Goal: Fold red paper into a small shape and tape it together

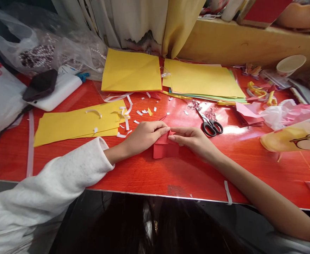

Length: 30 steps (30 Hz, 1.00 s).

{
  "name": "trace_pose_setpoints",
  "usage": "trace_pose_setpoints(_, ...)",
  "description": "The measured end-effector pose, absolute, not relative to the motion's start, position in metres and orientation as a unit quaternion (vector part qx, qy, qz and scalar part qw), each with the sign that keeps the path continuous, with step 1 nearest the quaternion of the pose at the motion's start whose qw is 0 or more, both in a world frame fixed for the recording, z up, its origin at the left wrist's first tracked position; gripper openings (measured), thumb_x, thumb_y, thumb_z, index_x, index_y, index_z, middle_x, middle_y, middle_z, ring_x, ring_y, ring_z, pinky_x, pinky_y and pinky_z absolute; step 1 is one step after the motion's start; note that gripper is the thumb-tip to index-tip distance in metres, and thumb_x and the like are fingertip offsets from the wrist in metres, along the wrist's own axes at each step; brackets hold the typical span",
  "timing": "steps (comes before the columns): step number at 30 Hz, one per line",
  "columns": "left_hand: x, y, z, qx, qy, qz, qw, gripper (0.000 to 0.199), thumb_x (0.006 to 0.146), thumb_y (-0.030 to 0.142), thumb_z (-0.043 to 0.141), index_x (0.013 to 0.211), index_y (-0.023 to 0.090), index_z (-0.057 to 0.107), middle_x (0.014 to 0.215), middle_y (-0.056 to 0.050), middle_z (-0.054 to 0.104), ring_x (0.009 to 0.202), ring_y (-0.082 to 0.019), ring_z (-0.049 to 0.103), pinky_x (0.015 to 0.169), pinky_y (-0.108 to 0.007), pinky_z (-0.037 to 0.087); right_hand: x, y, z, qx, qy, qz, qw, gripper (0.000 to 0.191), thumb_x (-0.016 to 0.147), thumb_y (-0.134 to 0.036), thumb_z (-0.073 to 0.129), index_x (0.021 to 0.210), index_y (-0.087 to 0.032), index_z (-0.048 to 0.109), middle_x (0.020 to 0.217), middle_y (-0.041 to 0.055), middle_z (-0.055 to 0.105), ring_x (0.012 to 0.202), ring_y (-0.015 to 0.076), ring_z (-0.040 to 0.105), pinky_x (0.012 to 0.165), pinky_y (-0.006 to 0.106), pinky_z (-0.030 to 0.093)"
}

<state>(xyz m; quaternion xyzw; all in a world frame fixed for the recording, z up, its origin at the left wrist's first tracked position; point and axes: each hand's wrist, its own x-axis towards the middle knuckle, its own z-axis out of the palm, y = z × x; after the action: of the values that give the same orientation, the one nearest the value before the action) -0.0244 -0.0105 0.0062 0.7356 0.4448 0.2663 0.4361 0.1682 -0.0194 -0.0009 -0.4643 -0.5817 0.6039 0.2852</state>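
A small folded piece of red paper is held just above the red table, near the middle of the head view. My left hand pinches its upper edge between thumb and fingers. From the other side, my right hand grips the same edge with thumb and forefinger, and the fingertips of both hands almost meet. The lower part of the paper hangs toward the table's front edge. Black-handled scissors lie just beyond my right hand.
Yellow sheets and another stack lie at the back, yellow strips at left. White paper scraps are scattered between. A phone rests on a white box. A cup and a lying bottle are at right.
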Motion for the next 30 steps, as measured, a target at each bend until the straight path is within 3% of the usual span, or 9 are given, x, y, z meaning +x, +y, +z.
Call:
trace_pose_setpoints(8, -0.0248, -0.0098, 0.0072, 0.733, 0.448, 0.249, 0.447, 0.028, 0.091, 0.036, 0.045, 0.09, 0.017, 0.066, 0.09, 0.0, 0.068, 0.084, -0.013, 0.06, 0.073, -0.024, 0.041, 0.1685, -0.0183, -0.0003, -0.445, -0.534, 0.664, 0.277, 0.046, 0.074, -0.031, 0.074, 0.118, -0.021, 0.066, 0.08, 0.0015, 0.072, 0.077, 0.0147, 0.065, 0.071, 0.026, 0.049)
trace_pose_setpoints(13, -0.0258, -0.0065, 0.008, 0.729, 0.457, 0.254, 0.441, 0.02, 0.085, 0.032, 0.054, 0.088, 0.017, 0.067, 0.088, 0.0, 0.068, 0.082, -0.013, 0.059, 0.072, -0.025, 0.041, 0.1682, -0.0174, -0.0029, -0.453, -0.526, 0.654, 0.301, 0.046, 0.073, -0.029, 0.075, 0.117, -0.021, 0.067, 0.086, 0.0024, 0.073, 0.078, 0.0133, 0.064, 0.07, 0.024, 0.048)
trace_pose_setpoints(18, -0.0266, -0.0056, 0.0066, 0.723, 0.456, 0.27, 0.444, 0.019, 0.086, 0.031, 0.054, 0.088, 0.017, 0.068, 0.088, 0.0, 0.068, 0.082, -0.013, 0.059, 0.072, -0.025, 0.041, 0.1703, -0.0155, -0.0013, -0.439, -0.536, 0.675, 0.253, 0.044, 0.074, -0.032, 0.074, 0.116, -0.02, 0.066, 0.08, 0.0014, 0.071, 0.072, 0.0117, 0.063, 0.067, 0.023, 0.047)
trace_pose_setpoints(23, -0.0263, -0.0069, 0.0048, 0.724, 0.439, 0.287, 0.449, 0.016, 0.086, 0.029, 0.056, 0.087, 0.017, 0.067, 0.087, 0.001, 0.069, 0.081, -0.011, 0.059, 0.073, -0.024, 0.041, 0.171, -0.0142, -0.0011, -0.422, -0.55, 0.685, 0.226, 0.044, 0.074, -0.033, 0.074, 0.114, -0.017, 0.067, 0.085, 0.0044, 0.071, 0.076, 0.0156, 0.065, 0.071, 0.028, 0.049)
trace_pose_setpoints(30, -0.0258, -0.0081, 0.0049, 0.74, 0.416, 0.295, 0.44, 0.017, 0.088, 0.027, 0.055, 0.088, 0.016, 0.067, 0.087, 0.0, 0.069, 0.081, -0.011, 0.061, 0.072, -0.022, 0.043, 0.1698, -0.0134, -0.0019, -0.422, -0.563, 0.678, 0.214, 0.039, 0.071, -0.03, 0.076, 0.106, -0.017, 0.067, 0.074, 0.0002, 0.068, 0.069, 0.0126, 0.062, 0.067, 0.025, 0.046)
